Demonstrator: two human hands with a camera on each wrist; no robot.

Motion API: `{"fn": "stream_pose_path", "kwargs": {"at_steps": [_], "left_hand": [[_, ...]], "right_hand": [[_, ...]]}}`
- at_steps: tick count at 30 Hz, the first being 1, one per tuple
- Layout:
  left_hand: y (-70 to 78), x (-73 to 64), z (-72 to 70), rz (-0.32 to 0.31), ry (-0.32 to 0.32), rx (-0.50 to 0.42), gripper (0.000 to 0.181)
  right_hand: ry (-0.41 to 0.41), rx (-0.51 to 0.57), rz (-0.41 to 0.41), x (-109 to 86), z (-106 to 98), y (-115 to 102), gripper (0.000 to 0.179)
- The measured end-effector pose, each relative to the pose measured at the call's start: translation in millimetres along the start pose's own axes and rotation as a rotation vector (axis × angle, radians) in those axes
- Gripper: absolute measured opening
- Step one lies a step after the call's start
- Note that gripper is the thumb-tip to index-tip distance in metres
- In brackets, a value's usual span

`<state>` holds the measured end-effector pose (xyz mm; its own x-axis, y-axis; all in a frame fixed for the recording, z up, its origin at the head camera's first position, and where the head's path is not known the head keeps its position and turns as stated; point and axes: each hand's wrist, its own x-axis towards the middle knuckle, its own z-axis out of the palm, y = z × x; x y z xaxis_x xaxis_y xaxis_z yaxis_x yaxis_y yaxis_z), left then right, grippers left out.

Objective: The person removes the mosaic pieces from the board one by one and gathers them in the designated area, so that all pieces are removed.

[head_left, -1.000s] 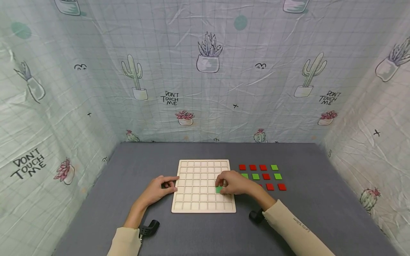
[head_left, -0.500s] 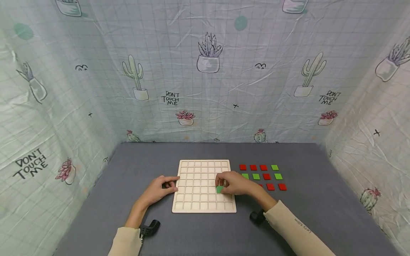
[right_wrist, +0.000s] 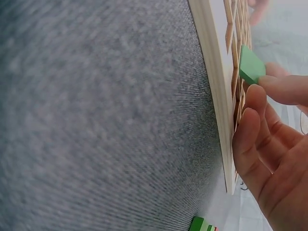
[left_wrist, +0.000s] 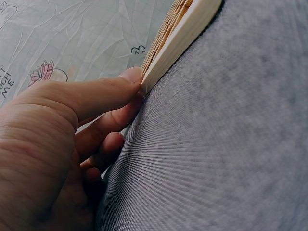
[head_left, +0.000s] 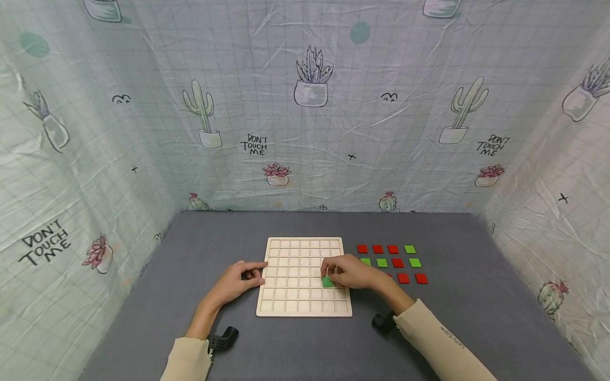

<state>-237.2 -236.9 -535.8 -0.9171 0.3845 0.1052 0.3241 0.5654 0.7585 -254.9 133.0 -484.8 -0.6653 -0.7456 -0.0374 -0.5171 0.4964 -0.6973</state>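
A pale wooden board (head_left: 292, 308) with a grid of square cells lies on the grey table. At its left edge, my left hand (head_left: 232, 284) touches the side with thumb and forefinger, which are spread apart along it. The left wrist view shows the thumb (left_wrist: 113, 91) on the board's edge (left_wrist: 180, 45). My right hand (head_left: 351, 272) is over the board's right side and pinches a small green square tile (head_left: 327, 282). In the right wrist view that tile (right_wrist: 250, 65) is tilted close over the grid, the thumb at its corner; other fingertips are right at the board's surface.
Right of the board, red tiles (head_left: 397, 263) and lime-green tiles (head_left: 415, 263) lie in rows, some partly hidden by my right hand. A patterned cloth (head_left: 310, 132) hangs behind the table (head_left: 214, 233) and at its sides.
The green tile has turned slightly in the right fingers, and more of it shows now. The left hand and the board have stayed where they were.
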Motion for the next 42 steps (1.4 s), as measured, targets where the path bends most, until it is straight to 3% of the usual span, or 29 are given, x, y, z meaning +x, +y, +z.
{"fn": "stream_pose_path", "kwargs": {"at_steps": [10,23,30,42], "left_hand": [[-0.4,0.6,0.1,-0.005,0.0,-0.007,0.045],[-1.5,5.1,-3.6,-0.002,-0.003,0.003,0.044],[-2.3,6.7,-4.7,-0.005,-0.01,-0.013,0.043],[-2.2,6.3,-4.4,-0.016,-0.005,-0.012,0.044]], "right_hand": [[0.076,0.08,0.038,-15.0,-8.2,5.2,0.016],[0.126,0.055,0.093,-66.3,-24.6,25.3,0.013],[0.139,0.014,0.074,-89.2,-25.9,33.8,0.015],[0.118,-0.012,0.085,-101.1,-21.2,36.2,0.016]]}}
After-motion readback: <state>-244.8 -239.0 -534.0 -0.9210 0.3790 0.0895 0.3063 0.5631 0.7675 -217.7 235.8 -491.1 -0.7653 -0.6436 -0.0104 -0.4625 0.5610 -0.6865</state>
